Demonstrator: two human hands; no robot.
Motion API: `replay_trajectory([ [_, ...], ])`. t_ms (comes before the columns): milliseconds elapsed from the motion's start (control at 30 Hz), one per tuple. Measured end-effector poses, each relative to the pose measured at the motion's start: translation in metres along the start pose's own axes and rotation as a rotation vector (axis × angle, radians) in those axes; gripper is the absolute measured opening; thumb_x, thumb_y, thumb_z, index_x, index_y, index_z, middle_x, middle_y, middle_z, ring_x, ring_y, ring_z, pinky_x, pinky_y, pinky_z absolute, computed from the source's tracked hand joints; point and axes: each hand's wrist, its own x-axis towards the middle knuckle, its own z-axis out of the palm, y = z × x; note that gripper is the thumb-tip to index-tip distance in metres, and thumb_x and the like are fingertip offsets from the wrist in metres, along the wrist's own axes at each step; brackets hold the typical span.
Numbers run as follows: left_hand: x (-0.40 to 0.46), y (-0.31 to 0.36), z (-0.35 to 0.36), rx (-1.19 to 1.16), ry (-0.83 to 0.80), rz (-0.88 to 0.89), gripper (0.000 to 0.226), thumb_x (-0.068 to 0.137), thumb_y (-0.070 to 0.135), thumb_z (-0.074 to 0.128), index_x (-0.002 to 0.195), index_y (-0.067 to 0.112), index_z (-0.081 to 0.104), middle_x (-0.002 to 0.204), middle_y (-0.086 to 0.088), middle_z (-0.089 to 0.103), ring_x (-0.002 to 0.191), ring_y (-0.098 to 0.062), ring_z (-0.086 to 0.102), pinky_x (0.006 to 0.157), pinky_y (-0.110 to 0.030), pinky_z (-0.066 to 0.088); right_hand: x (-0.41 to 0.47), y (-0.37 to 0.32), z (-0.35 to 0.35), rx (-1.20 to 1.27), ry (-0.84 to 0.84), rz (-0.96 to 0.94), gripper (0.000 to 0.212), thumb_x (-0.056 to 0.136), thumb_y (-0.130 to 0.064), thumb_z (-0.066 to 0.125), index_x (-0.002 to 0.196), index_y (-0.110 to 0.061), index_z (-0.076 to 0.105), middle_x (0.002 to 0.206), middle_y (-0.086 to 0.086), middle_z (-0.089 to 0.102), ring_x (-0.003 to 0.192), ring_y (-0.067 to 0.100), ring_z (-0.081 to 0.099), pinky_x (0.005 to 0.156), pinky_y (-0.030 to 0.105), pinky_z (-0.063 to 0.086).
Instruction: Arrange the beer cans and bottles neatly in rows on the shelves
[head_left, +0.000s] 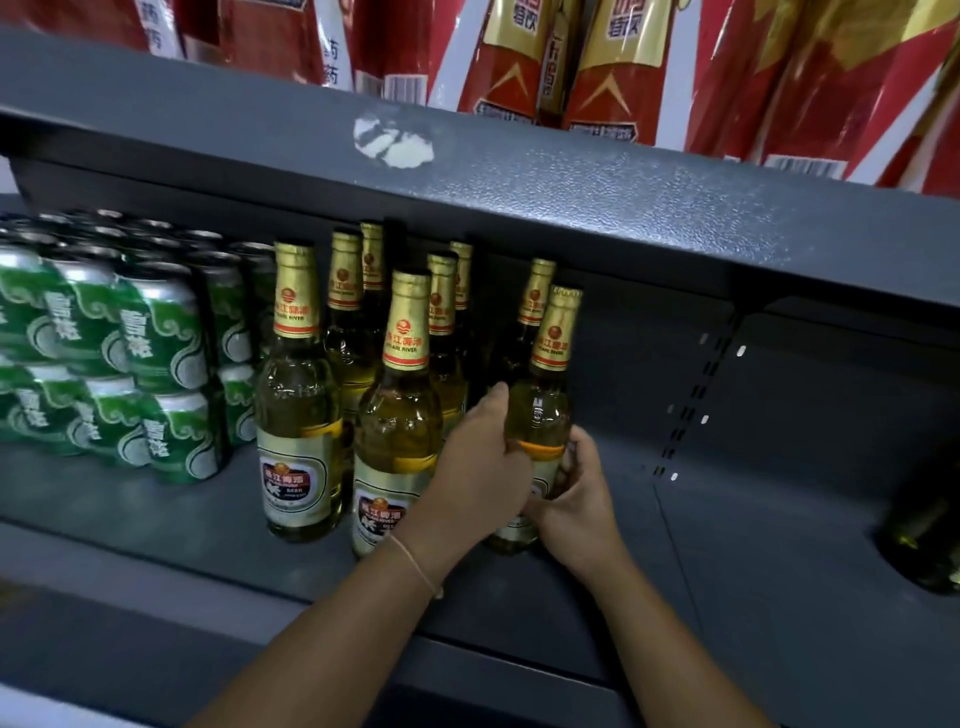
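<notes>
- Head cam: your left hand (480, 462) & right hand (574, 491) both wrap fingers round the front bottle (537, 415), steadying it upright.
- It sits near shelf (753, 519) front edge, starting a new row right of the other bottles (395, 395).

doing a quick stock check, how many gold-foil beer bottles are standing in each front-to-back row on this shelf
Left row, front bottle: 3
Middle row, front bottle: 3
Right row, held bottle in left hand and right hand: 2
Total: 8 bottles

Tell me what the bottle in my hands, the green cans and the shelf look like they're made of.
Held bottle: clear glossy glass, beer showing through, gold foil neck. Green cans: likely aluminium, silvery rims, glossy print. Shelf: probably metal, dark grey speckled matte paint.
</notes>
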Motion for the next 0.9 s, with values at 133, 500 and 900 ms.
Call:
replay_trajectory([
  [133, -0.015, -0.015, 0.003, -0.101, 0.027, -0.01, 0.062, 0.085, 0.006, 0.049, 0.141, 0.029, 0.038, 0.137, 0.014, 0.048, 0.132, -0.002, 0.037, 0.114, -0.025, 0.029, 0.009, -0.001, -0.001, -0.039, -0.061, 0.013, 0.072, 0.076, 0.005, 0.079, 0.133, -0.02, 0.044, 0.118, -0.007, 0.069, 0.111, 0.011, 0.066, 0.087, 0.024, 0.054],
  [500, -0.048, -0.069, 0.029, -0.04, -0.097, -0.139, 0.073, 0.086, -0.001, 0.047, 0.15, 0.024, 0.023, 0.152, 0.01, 0.03, 0.135, 0.004, 0.016, 0.107, -0.007, 0.002, 0.007, 0.024, -0.016, -0.149, -0.159, 0.151, 0.056, 0.081, 0.009, 0.072, 0.125, -0.019, 0.055, 0.108, -0.005, 0.074, 0.104, 0.009, 0.069, 0.088, 0.022, 0.055],
  [900, -0.039, -0.102, 0.045, -0.088, -0.041, -0.205, 0.081, 0.069, 0.014, 0.045, 0.146, 0.032, 0.029, 0.146, 0.01, 0.041, 0.138, -0.008, 0.035, 0.117, -0.039, 0.03, 0.007, 0.036, 0.0, -0.135, -0.096, 0.133, 0.056, 0.084, 0.008, 0.069, 0.13, -0.016, 0.048, 0.118, -0.003, 0.068, 0.108, 0.004, 0.066, 0.094, 0.018, 0.051],
])
